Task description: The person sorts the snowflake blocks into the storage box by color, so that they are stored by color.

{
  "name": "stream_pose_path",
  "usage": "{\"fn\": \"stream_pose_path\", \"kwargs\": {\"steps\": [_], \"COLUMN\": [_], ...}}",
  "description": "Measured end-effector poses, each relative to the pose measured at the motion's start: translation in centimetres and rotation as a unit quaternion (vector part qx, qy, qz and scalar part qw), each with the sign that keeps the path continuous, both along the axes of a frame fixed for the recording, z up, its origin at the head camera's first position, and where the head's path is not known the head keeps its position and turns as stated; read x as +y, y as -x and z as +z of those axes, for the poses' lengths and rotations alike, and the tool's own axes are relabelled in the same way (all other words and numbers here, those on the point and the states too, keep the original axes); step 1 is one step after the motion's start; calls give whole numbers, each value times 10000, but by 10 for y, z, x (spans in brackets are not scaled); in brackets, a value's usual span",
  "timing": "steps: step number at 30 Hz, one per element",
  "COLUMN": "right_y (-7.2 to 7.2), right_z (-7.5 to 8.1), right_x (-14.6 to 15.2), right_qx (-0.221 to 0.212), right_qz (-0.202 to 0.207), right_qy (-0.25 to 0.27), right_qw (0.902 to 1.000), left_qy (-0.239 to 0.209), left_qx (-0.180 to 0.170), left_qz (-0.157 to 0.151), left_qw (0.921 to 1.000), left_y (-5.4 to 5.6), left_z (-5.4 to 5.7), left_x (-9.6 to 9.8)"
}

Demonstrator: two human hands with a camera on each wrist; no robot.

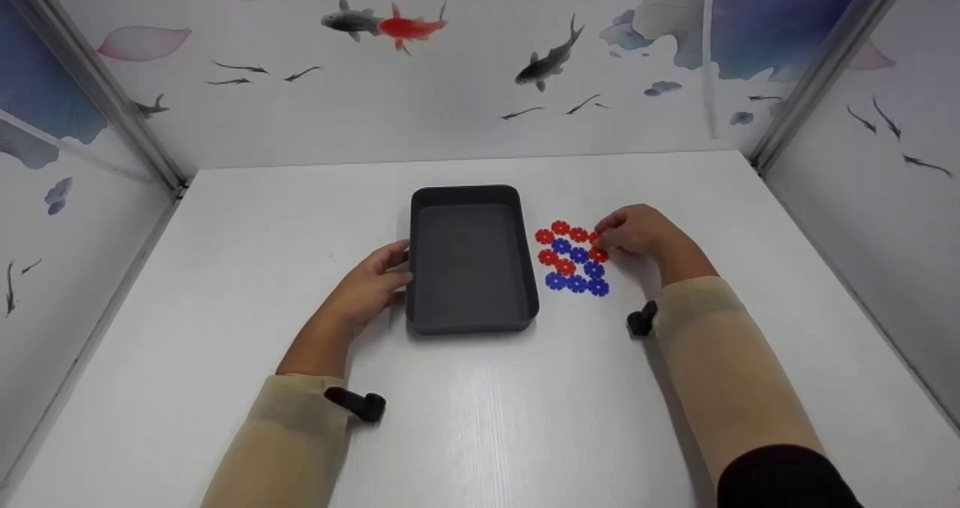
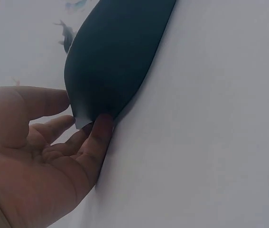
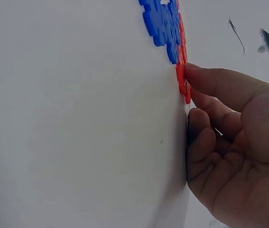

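A dark grey rectangular tray point(image 1: 472, 268) lies on the white table. Against the outside of its left wall, my left hand point(image 1: 373, 287) rests with relaxed fingers; in the left wrist view the fingertips point(image 2: 103, 124) touch the tray's side point(image 2: 115, 52). To the right of the tray is a flat group of linked snowflake discs, red ones point(image 1: 560, 227) and blue ones point(image 1: 577, 284). My right hand point(image 1: 637, 230) pinches a red snowflake disc point(image 3: 181, 80) at the group's upper right between thumb and index finger. The other right fingers curl beside the table surface, and the fingertips partly cover that disc.
White panels point(image 1: 465, 118) with painted fish stand behind and on both sides of the table point(image 1: 465, 410). Black wrist mounts point(image 1: 367, 406) sit on both sleeves. The discs lie close to the tray's right wall.
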State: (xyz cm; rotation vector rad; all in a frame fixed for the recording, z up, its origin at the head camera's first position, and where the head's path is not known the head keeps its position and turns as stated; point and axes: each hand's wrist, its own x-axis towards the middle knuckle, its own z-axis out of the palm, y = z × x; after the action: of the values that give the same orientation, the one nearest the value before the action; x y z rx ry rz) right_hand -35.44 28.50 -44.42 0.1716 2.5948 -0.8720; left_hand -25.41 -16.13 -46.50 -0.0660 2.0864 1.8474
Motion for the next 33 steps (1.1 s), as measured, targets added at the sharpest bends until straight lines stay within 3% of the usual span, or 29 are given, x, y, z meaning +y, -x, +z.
{"fn": "stream_pose_path", "kwargs": {"steps": [9,18,23,28,33], "right_y": [-2,-2,-4,-7,-4], "right_z": [4,5,20,41,54], "right_x": [-1,5,-14,-46,-85], "right_qx": [56,-43,4,178,198], "right_qz": [-130,-447,-817,-654,-471], "right_qy": [29,919,2056,2945,3337], "right_qw": [9999,9948,9752,9532,9413], "left_qy": [8,214,216,209,177], "left_qx": [38,14,32,-54,-80], "left_qz": [-39,-41,-94,-267,-357], "left_qw": [10000,9998,9997,9994,9992], "left_y": [-1,-1,0,0,-2], "left_z": [0,2,5,6,6], "left_x": [0,0,0,-2,-1]}}
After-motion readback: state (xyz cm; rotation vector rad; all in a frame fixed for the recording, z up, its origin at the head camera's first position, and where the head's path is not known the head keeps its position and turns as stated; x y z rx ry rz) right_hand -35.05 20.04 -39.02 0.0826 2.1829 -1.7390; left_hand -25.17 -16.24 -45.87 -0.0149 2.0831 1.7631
